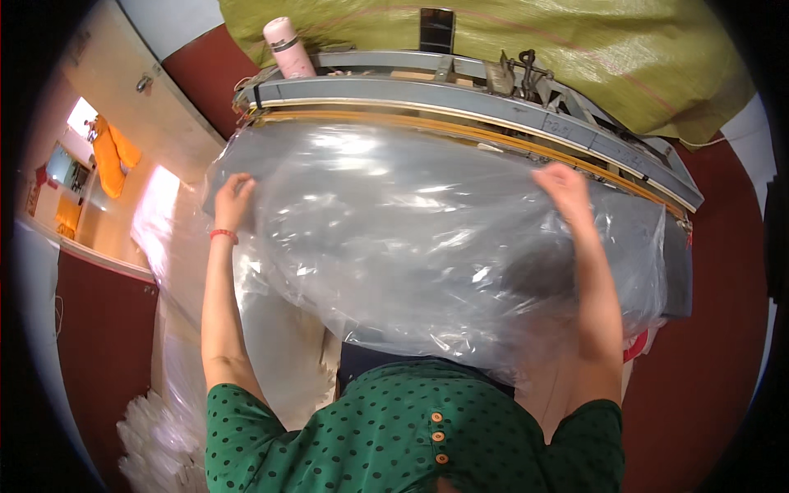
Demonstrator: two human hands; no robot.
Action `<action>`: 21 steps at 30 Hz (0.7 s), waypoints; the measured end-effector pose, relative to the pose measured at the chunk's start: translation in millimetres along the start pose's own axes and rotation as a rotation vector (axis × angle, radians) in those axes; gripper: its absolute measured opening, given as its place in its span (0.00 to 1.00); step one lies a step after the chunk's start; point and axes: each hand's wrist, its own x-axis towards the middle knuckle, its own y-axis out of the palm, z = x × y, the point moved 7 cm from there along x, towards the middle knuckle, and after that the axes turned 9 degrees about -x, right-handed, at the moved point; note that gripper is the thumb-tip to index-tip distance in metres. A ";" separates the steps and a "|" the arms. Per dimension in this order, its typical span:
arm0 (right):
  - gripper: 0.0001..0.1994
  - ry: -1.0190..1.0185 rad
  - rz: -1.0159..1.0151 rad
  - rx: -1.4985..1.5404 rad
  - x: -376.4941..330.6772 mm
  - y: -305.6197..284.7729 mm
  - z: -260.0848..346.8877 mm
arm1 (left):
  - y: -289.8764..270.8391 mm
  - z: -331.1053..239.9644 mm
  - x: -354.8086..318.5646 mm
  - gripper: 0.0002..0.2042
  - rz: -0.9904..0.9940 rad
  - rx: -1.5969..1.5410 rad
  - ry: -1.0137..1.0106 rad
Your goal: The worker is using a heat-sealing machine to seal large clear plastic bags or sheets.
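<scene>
Bag (pixel 411 238) duty right now: big clear plastic one, puffed up and draped over the front of the grey sealing machine (pixel 526 115), its top edge up near the long yellowish bar (pixel 460 131). My left hand (pixel 233 200) has its fingers pinched on the plastic at the left edge, and my right hand (pixel 565 187) is pressing its edge up by the bar; can't really tell if those fingers are curled on it or just flat. Looks like I'm at the lining-up stage, mouth not quite flat yet. Next bit, I reckon, needs both sides pulled taut and level so there are no wrinkles along the bar. Pink bottle (pixel 288 48) sits on top.
</scene>
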 end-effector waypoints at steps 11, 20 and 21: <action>0.12 0.319 -0.600 -0.754 -155.7 -256.9 -173.0 | 79.9 -104.5 -201.4 0.27 0.429 0.073 0.423; 0.14 0.356 -0.604 -0.814 -156.8 -266.8 -182.8 | 193.3 -32.0 -253.3 0.13 0.622 0.052 0.027; 0.14 0.358 -0.603 -0.814 -158.8 -266.9 -182.8 | 186.1 -36.8 -244.4 0.10 0.588 -0.054 -0.035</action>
